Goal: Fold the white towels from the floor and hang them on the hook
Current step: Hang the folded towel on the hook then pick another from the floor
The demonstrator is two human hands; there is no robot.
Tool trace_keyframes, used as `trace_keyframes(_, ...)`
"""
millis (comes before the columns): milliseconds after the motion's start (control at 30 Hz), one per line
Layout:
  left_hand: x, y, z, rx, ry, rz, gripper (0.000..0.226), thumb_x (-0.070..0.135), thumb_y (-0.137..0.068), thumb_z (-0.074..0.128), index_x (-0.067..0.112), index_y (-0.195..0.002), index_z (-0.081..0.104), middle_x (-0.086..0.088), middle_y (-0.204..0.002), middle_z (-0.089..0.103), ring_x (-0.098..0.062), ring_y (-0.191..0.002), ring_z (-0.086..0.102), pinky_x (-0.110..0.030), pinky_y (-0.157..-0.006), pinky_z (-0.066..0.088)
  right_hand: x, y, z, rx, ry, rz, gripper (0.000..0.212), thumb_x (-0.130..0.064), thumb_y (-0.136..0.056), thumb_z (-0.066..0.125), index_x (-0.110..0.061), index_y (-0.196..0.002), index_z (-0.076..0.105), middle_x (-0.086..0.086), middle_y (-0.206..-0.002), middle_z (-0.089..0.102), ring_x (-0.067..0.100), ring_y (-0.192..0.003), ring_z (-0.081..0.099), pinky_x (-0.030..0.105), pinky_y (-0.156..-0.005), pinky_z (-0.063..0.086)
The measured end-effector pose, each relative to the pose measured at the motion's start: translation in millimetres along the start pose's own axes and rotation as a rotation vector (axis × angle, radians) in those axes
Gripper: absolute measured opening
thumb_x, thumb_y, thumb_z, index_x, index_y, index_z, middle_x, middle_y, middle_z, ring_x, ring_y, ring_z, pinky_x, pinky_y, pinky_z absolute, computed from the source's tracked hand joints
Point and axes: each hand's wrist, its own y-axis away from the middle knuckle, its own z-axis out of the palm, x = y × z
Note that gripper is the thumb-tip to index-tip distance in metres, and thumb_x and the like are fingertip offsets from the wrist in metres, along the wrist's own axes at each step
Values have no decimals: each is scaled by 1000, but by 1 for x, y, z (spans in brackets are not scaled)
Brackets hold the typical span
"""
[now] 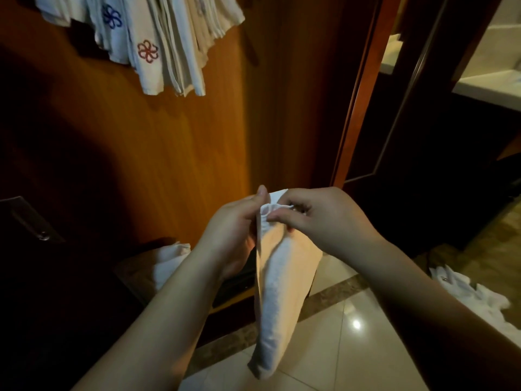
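A folded white towel point(277, 294) hangs down in front of me, narrow and long. My left hand point(234, 238) grips its top left edge with the thumb up. My right hand point(318, 218) pinches a small loop at the towel's top corner. Above, at the upper left, several folded white towels point(158, 38) with blue and red flower marks hang against the wooden wall; the hook itself is out of view. Another white towel point(169, 261) lies crumpled low by the wall, and more white towels point(473, 297) lie on the floor at the right.
A wooden wall panel point(174, 153) faces me. To the right stands a door frame point(358, 94) with a dark opening and a pale counter point(487, 88) beyond. The glossy tiled floor point(346, 340) spreads below. A dark cabinet with a handle point(33, 221) sits at the left.
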Motion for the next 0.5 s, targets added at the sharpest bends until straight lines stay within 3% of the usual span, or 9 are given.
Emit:
trace_keyframes(133,1,0,1,-51,7,-13,47,50,-97,46,18,-91,81,-8,-100,76,-22,-95,74,-24,-71,58,-6,-4,3,28,55,20,39,-67,-86,51,-36,-98,72,-13,-75,66,-2,-75,57,19,-60,40)
trace_keyframes(267,1,1,-3,-40,32,-13,42,49,-92,50,22,-87,82,-4,-93,78,-17,-87,75,-22,-66,58,-8,-6,4,2,107,41,28,-62,-91,57,-37,-99,69,-20,-65,55,-5,-65,52,19,-54,29)
trace_keyframes(400,1,1,-5,-28,-29,-29,40,53,-94,48,30,-91,81,-1,-101,77,-17,-96,73,-30,-81,53,-10,-9,4,-18,154,38,25,-61,-93,57,-38,-98,67,-18,-65,55,-3,-64,52,21,-54,29)
trace_keyframes(500,4,1,-7,-75,-43,-51,48,66,-96,34,35,-105,70,5,-100,77,-14,-98,73,-23,-75,57,-11,-13,6,-23,179,51,28,-61,-93,58,-36,-102,69,-19,-62,52,-4,-62,50,20,-54,28)
